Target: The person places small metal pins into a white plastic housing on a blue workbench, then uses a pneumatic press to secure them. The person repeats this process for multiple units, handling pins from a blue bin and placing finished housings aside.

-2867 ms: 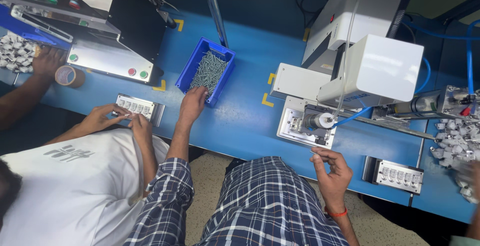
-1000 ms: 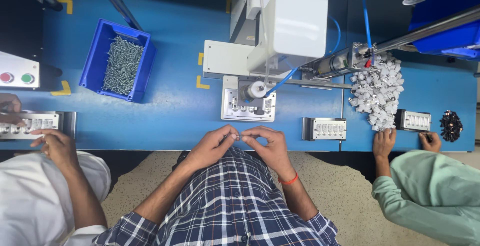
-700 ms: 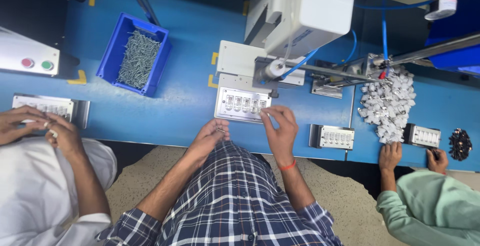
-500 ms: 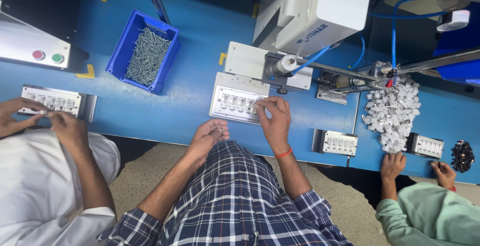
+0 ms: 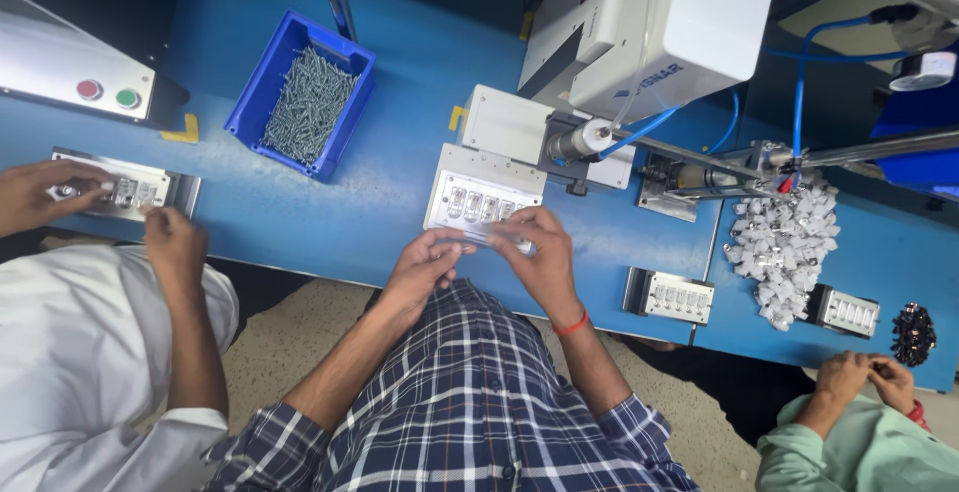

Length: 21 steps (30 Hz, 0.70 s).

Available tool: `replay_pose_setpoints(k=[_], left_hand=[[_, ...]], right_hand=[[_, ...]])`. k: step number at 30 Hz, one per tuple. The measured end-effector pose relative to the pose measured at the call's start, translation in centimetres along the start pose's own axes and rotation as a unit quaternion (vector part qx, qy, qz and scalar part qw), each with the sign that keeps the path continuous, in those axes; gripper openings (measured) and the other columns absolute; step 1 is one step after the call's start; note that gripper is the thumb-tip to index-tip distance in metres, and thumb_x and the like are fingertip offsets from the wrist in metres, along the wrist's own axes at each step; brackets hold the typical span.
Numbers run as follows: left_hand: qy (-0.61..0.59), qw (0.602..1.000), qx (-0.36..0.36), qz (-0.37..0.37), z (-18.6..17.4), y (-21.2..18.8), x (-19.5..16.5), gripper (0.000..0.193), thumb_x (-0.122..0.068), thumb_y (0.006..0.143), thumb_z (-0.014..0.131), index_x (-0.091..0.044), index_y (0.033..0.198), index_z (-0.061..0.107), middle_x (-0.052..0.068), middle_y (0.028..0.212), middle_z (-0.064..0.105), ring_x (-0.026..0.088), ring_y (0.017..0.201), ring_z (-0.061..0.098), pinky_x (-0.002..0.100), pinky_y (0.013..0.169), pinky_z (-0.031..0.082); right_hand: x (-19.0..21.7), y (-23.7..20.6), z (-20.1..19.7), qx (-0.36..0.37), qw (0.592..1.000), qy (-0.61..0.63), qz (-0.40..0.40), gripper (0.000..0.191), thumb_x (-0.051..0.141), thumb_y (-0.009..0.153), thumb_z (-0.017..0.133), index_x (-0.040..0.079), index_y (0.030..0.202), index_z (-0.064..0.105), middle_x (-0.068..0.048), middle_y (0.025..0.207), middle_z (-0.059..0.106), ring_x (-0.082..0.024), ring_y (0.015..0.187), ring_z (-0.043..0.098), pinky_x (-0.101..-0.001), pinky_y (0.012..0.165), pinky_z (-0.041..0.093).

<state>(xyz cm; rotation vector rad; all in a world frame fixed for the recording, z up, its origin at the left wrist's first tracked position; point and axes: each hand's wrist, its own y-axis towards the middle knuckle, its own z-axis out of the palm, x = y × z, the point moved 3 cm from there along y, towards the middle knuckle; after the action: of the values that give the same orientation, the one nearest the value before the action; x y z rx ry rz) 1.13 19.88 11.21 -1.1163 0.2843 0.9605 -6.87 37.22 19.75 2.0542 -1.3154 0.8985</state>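
The left hand [image 5: 425, 264] and right hand [image 5: 539, 252] are pinching a small part at the near edge of the white tray [image 5: 479, 197], lying sideways.

A long blue table [image 5: 330, 222] runs from left to right. Near it, the floor [image 5: 300, 322] is pale and speckled. Far behind the table it is dark. Bright light falls from above.

fixture plates [image 5: 482, 204]: 4 | blue bin [image 5: 302, 93]: 1 | machines [image 5: 649, 27]: 2 | push buttons [image 5: 90, 88]: 2
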Motion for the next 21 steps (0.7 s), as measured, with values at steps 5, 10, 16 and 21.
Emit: replay_pose_setpoints(k=[5, 10, 16, 21], left_hand=[[0.002, 0.999, 0.038, 0.013, 1.3, 0.5, -0.6, 0.025, -0.014, 0.099, 0.063, -0.007, 0.123, 0.063, 0.001, 0.089, 0.068, 0.005, 0.065, 0.046, 0.020, 0.055, 0.038], [0.015, 0.998, 0.061, 0.031, 1.5, 0.6, -1.2, 0.024, -0.016, 0.101, 0.063, -0.005, 0.123, 0.063, 0.002, 0.088, 0.067, 0.006, 0.066, 0.046, 0.021, 0.057, 0.038], [0.000, 0.999, 0.013, 0.038, 1.1, 1.2, -0.6, 0.026, -0.012, 0.104, 0.052, -0.007, 0.130, 0.055, 0.008, 0.114, 0.064, 0.010, 0.094, 0.057, 0.025, 0.081, 0.050], [-0.004, 0.997, 0.038, 0.061, 0.2, 0.9, -0.2, 0.037, 0.006, 0.097, 0.042, -0.003, 0.131, 0.050, 0.016, 0.133, 0.060, 0.019, 0.116, 0.060, 0.034, 0.102, 0.051]], right_hand=[[1.7, -1.5, 0.8, 0.011, 0.999, 0.037, -0.014, 0.022, 0.011, 0.082, 0.085, 0.013, 0.103, 0.083, -0.003, 0.099, 0.068, -0.017, 0.096, 0.067, -0.0298, 0.082, 0.055], [1.3, -1.2, 0.9, 0.017, 0.996, 0.084, 0.013, 0.019, 0.011, 0.084, 0.084, 0.013, 0.103, 0.081, -0.004, 0.106, 0.064, -0.015, 0.097, 0.067, -0.0286, 0.083, 0.057], [0.1, 0.2, 0.5, -0.066, 0.997, -0.011, -0.024, 0.014, 0.010, 0.086, 0.082, 0.010, 0.100, 0.081, -0.005, 0.107, 0.064, -0.019, 0.095, 0.061, -0.0332, 0.082, 0.052], [-0.7, 1.7, 1.4, -0.087, 0.988, -0.116, -0.059, 0.013, 0.009, 0.084, 0.082, 0.008, 0.096, 0.079, -0.007, 0.109, 0.063, -0.024, 0.093, 0.057, -0.0366, 0.081, 0.050]])
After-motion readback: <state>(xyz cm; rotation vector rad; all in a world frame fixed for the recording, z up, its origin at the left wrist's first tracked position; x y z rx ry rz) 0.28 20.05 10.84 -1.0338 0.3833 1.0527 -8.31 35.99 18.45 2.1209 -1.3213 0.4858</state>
